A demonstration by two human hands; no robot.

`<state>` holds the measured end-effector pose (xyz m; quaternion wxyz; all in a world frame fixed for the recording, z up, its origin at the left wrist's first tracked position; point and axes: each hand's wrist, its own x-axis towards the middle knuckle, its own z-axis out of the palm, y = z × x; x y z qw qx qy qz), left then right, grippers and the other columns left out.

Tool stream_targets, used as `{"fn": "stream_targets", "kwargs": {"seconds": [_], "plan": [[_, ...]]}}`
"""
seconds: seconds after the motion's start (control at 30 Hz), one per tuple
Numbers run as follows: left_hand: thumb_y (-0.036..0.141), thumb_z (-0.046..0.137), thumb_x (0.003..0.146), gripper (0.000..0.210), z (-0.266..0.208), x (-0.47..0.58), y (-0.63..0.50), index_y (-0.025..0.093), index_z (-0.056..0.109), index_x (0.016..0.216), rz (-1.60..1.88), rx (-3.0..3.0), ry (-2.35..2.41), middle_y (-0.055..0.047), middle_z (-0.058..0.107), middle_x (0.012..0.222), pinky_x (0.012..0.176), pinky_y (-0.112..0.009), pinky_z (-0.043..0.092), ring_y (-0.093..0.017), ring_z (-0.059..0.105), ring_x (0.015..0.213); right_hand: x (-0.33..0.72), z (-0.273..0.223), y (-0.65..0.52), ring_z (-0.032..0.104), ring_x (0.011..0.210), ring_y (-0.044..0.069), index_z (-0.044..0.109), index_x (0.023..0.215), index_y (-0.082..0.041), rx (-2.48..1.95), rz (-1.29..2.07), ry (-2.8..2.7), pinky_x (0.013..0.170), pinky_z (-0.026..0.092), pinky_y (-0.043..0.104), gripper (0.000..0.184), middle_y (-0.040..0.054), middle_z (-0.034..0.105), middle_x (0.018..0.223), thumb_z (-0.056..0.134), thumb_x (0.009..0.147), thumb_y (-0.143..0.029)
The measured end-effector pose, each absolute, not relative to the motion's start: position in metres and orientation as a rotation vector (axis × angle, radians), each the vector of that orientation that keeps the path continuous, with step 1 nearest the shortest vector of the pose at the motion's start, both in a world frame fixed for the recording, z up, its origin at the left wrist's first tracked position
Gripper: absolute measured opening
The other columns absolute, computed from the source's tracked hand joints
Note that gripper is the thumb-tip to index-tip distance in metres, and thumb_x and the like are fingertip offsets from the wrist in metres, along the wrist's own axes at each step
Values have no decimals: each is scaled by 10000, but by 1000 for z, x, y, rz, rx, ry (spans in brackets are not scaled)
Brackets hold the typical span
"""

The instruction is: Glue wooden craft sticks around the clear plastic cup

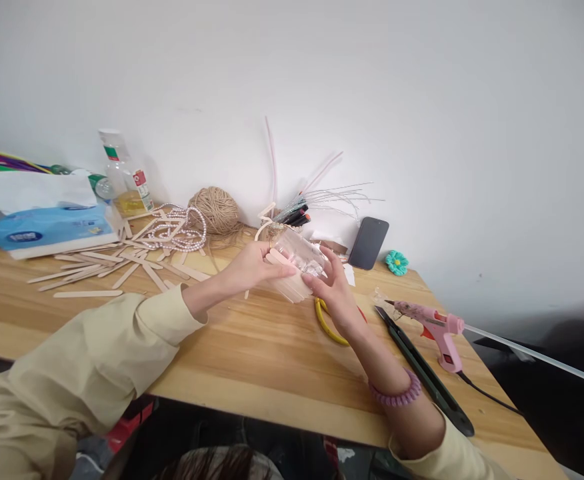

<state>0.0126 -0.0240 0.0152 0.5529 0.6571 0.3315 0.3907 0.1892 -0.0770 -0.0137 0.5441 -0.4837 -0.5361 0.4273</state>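
Above the middle of the table, a clear plastic cup (297, 248) lies tilted between my two hands. Pale wooden craft sticks (292, 287) sit side by side along its near wall. My left hand (259, 263) grips the cup's left side, its thumb pressed on a stick. My right hand (336, 287) holds the right end, fingers behind and thumb in front. Below my right hand is a pair of scissors with yellow handles (329, 325), partly hidden by the wrist.
Loose craft sticks (89, 293), pearl strings (192, 233), a twine ball (215, 210), a bottle (122, 177) and a tissue pack (57, 230) lie left. Rightward are a phone (369, 243), a teal flower (397, 263), a green utility knife (427, 380) and a pink glue gun (439, 328).
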Motion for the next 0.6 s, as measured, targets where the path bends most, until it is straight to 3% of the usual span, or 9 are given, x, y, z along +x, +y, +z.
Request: {"fn": "stream_targets", "kwargs": {"seconds": [0.3,0.47,0.6], "plan": [[335,791,543,289,15,12,-26,122,681,704,991,1544,766,-16,679,689,622,-263,471,-151,607,647,191,-12,-75,525,1221,256,413,1273,-284,-1095,943,-1392,995,475,431,647,92,410,1450,719,723,-431],[337,797,533,289,12,12,-25,127,678,692,1042,1563,739,-9,671,683,622,-257,474,-148,606,650,189,-8,-77,438,1299,256,431,1259,-278,-1147,827,-1428,1062,400,439,640,84,385,1456,722,718,-457],[391,796,547,345,13,11,-22,121,669,719,1021,1557,712,-6,661,671,615,-255,471,-141,596,634,188,-5,-79,398,1336,258,384,1311,-287,-1089,946,-1404,1070,395,424,732,80,337,1495,733,705,-501]]}}
